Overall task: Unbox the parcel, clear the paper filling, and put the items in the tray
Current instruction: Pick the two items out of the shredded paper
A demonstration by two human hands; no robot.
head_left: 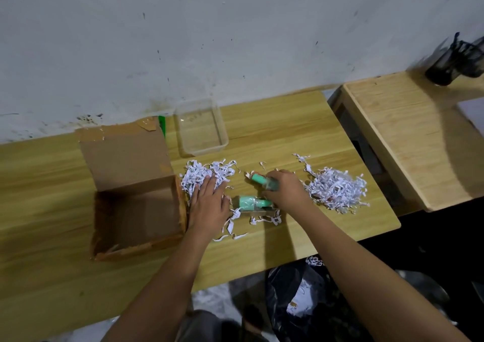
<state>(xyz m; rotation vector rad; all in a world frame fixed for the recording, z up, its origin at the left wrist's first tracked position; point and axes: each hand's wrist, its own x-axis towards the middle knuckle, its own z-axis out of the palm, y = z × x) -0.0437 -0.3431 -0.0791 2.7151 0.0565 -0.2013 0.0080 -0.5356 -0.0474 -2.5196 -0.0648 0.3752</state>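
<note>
The brown cardboard box (136,210) lies open on the wooden table, its lid flap up and its inside bare. My left hand (208,205) rests flat, fingers straight, on a pile of white shredded paper (201,174) beside the box. My right hand (284,188) grips a small bottle with a green cap (262,179). A second green item in clear wrap (248,202) lies on the table between my hands, with loose paper strips (264,219) around it. A second paper pile (335,188) sits to the right. The clear plastic tray (200,129) stands behind, holding nothing.
A white wall runs along the table's far edge. A green object (162,125) peeks out behind the box flap. A second wooden table (408,137) stands to the right across a gap, with a black mesh holder (455,61). A black bag (301,297) with paper sits on the floor.
</note>
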